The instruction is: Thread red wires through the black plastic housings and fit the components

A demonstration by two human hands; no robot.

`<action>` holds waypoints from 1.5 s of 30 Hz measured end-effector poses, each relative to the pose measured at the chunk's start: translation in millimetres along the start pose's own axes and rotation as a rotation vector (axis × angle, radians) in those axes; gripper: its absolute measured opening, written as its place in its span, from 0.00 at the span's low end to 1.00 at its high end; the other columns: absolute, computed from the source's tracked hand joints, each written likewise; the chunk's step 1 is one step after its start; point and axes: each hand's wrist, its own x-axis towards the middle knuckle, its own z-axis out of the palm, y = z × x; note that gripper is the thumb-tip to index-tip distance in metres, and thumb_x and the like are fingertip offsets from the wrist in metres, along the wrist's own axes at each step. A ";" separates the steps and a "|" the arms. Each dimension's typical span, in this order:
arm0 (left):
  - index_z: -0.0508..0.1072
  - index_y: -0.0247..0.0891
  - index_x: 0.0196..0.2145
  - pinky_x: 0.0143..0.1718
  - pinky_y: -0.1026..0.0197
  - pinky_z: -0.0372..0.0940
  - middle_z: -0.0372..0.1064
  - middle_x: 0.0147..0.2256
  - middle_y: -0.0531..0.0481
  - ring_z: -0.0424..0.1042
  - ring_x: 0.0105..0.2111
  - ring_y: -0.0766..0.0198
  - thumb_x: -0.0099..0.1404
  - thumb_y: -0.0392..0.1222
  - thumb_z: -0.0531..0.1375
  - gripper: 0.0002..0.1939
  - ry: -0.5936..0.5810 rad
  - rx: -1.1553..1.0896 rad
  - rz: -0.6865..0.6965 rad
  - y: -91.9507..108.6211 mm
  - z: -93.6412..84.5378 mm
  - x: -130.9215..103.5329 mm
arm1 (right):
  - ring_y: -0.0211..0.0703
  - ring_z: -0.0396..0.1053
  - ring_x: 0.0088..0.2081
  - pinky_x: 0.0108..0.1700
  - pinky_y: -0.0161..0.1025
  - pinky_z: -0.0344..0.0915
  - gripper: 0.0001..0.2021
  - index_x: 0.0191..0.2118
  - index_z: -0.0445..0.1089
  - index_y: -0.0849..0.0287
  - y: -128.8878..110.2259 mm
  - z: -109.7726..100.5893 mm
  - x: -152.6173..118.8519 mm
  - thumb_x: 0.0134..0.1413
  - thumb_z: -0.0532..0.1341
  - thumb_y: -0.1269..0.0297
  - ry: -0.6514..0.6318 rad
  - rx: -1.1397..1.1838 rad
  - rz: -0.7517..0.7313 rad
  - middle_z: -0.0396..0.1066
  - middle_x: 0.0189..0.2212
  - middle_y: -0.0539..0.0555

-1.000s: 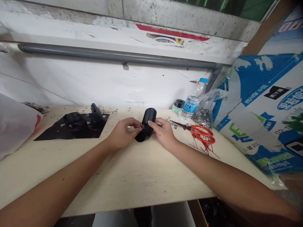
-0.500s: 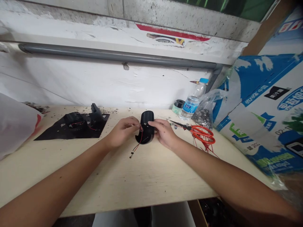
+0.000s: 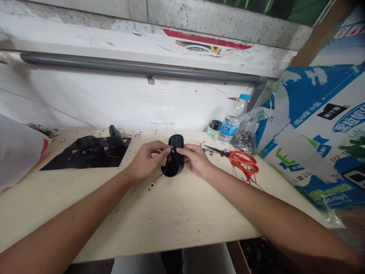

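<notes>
A glossy black curved housing (image 3: 177,163) is held upright above the pale table between both hands. My left hand (image 3: 149,158) grips its left edge, thumb and fingers closed near the small fitting on its inner face. My right hand (image 3: 195,158) holds the right side, with the thumb on the front and the other fingers partly hidden behind. Thin red and black wires (image 3: 158,177) hang from the housing toward the lower left, with small connector ends.
More black housings with wires (image 3: 90,148) lie on a black sheet (image 3: 61,161) at left, near a white bag (image 3: 19,152). At right are orange scissors (image 3: 242,158), red wire pieces, a water bottle (image 3: 228,127), tape rolls (image 3: 213,129), a bag of small parts (image 3: 243,139) and a carton (image 3: 313,133).
My left thumb and fingers have moved up onto the housing beside the small fitting. The housing has tilted slightly, and the hanging wire ends have swung left.
</notes>
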 end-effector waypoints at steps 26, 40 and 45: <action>0.76 0.37 0.27 0.53 0.49 0.59 0.67 0.44 0.44 0.66 0.48 0.53 0.74 0.46 0.47 0.24 -0.115 0.260 0.213 2.0 -0.5 -6.4 | 0.43 0.71 0.26 0.28 0.43 0.74 0.14 0.22 0.71 0.61 3.4 -5.6 1.7 0.33 0.75 0.59 0.028 0.030 -0.002 0.72 0.22 0.51; 0.80 0.40 0.34 0.57 0.47 0.56 0.68 0.46 0.43 0.60 0.54 0.50 0.74 0.46 0.48 0.22 -0.139 0.385 0.263 -1.1 0.0 -9.1 | 0.43 0.71 0.27 0.30 0.44 0.74 0.15 0.24 0.73 0.61 3.8 -11.0 3.9 0.34 0.75 0.59 0.015 0.028 -0.001 0.74 0.25 0.53; 0.80 0.39 0.43 0.58 0.47 0.55 0.66 0.49 0.42 0.58 0.55 0.50 0.74 0.44 0.48 0.20 -0.131 0.374 0.300 -4.4 2.0 -11.6 | 0.42 0.70 0.26 0.28 0.42 0.73 0.14 0.24 0.74 0.62 2.8 -10.1 4.8 0.34 0.75 0.60 0.016 0.040 0.007 0.73 0.24 0.52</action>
